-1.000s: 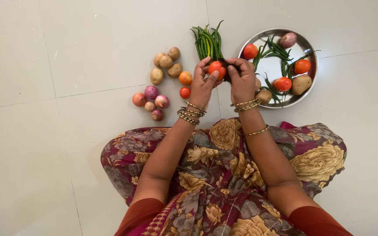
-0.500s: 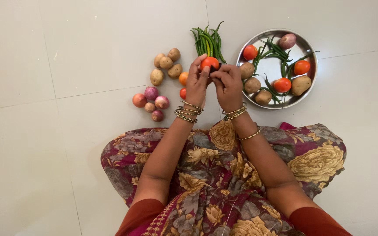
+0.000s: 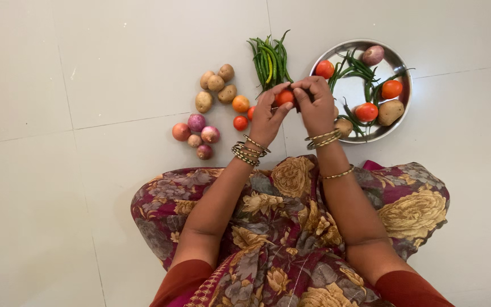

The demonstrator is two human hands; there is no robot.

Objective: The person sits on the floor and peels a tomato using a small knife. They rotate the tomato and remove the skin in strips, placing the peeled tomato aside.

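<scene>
Both hands — left hand [image 3: 266, 116], right hand [image 3: 315, 105] — pinch one tomato [image 3: 283, 98].

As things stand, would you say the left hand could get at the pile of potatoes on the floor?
Probably yes: the potatoes lie uncovered on the floor just left of the left hand, nothing between, though that hand now holds a tomato.
</scene>
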